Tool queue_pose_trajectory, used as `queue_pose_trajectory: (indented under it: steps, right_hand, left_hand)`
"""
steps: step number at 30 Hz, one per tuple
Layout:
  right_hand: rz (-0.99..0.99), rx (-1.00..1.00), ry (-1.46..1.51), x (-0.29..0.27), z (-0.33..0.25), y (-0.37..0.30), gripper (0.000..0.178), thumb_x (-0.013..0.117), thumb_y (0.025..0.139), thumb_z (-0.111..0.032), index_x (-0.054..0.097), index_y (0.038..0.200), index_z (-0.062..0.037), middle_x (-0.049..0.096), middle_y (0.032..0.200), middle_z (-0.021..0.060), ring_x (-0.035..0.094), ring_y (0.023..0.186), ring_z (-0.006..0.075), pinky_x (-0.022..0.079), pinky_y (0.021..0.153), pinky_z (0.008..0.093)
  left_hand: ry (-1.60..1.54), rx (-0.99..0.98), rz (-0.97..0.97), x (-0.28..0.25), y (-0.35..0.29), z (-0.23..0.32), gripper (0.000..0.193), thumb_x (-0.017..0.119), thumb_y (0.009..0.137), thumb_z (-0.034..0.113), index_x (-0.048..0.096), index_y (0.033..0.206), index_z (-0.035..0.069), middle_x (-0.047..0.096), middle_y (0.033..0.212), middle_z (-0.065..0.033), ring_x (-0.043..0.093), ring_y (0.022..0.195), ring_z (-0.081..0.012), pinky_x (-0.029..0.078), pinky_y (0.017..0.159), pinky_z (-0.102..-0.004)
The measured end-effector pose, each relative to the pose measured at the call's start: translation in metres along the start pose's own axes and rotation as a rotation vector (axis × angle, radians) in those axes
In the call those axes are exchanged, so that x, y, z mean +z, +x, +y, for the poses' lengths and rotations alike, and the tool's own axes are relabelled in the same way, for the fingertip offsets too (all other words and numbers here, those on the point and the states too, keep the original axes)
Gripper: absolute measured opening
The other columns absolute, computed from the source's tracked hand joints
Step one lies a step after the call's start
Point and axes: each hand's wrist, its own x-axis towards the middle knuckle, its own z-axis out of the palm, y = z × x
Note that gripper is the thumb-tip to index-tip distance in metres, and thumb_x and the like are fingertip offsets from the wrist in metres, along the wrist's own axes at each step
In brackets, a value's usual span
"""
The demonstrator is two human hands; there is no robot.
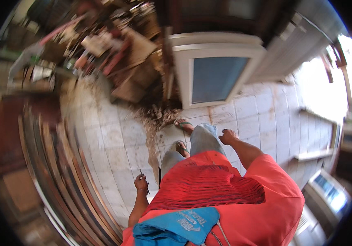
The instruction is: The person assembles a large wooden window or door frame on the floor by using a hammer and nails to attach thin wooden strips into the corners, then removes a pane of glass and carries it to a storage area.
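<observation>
My left hand (141, 183) hangs low beside my left leg, closed around a slim dark rod-like tool (140, 172). One end of the tool sticks out above the fingers and the other below; its exact kind is too small to make out. Ahead of my right hip, my right hand (227, 137) has its fingers curled in. Whether anything is inside that hand is hidden. It hangs over the floor near my right knee, apart from the white-framed panel (219, 80) with a blue-grey pane in front of me.
Long wooden strips (67, 180) lean in a row on the left. A heap of wood scraps (130, 61) fills the far left, with sawdust (153, 139) spilling across the white tiled floor (106, 143). A blue cloth (180, 225) lies across my red shirt. Another framed piece (327, 190) stands at right.
</observation>
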Motion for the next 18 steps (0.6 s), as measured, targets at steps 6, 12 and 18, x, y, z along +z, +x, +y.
queue_pose_trajectory:
  steps: [6,12,18]
  right_hand:
    - [0.065,0.432,0.303,0.128,0.164,-0.143,0.053,0.058,0.084,-0.047,0.065,0.116,-0.0055,0.060,0.122,0.0193,0.056,0.114,0.0347,0.045,0.097,0.0435]
    - [0.128,0.552,0.602,0.233,0.236,-0.261,0.054,0.058,0.084,-0.049,0.066,0.113,-0.0037,0.062,0.118,0.0209,0.058,0.112,0.0336,0.046,0.096,0.0408]
    - [0.170,0.716,0.897,0.375,0.299,-0.311,0.050,0.064,0.083,-0.047,0.068,0.111,-0.0062,0.069,0.093,0.0157,0.067,0.080,0.0277,0.055,0.073,0.0402]
  left_hand:
    - [0.387,0.178,-0.291,0.035,0.074,0.072,0.020,0.068,0.077,0.007,0.069,0.097,0.007,0.059,0.068,-0.0028,0.051,0.048,-0.0134,0.045,0.042,-0.0317]
    - [0.360,0.425,-0.486,0.175,-0.013,0.204,0.015,0.062,0.084,0.008,0.066,0.099,0.006,0.054,0.065,-0.0007,0.049,0.048,-0.0120,0.041,0.040,-0.0307]
    - [0.545,0.752,-0.611,0.369,-0.166,0.204,0.016,0.064,0.082,0.014,0.068,0.092,0.002,0.061,0.070,-0.0056,0.053,0.054,-0.0142,0.044,0.051,-0.0321]
